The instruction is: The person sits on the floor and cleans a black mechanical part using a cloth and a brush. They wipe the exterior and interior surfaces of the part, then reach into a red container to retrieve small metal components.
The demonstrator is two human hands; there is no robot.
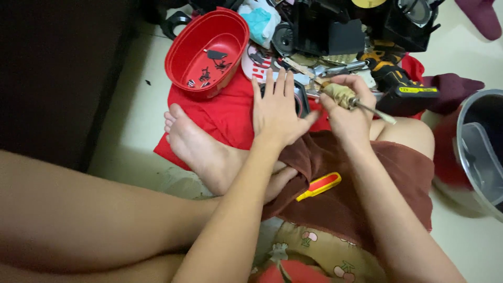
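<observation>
My left hand lies flat with fingers spread on a round black part that rests on a red cloth. My right hand is closed around the wrapped tan handle of a screwdriver, whose metal shaft points right and slightly down. A red and yellow screwdriver lies loose on the brown cloth over my lap. My bare foot rests on the red cloth just left of my left hand.
A red oval tub with small black bits inside stands at the back left. A black and yellow power drill, black speaker parts and clutter crowd the back. A grey bucket stands at the right edge.
</observation>
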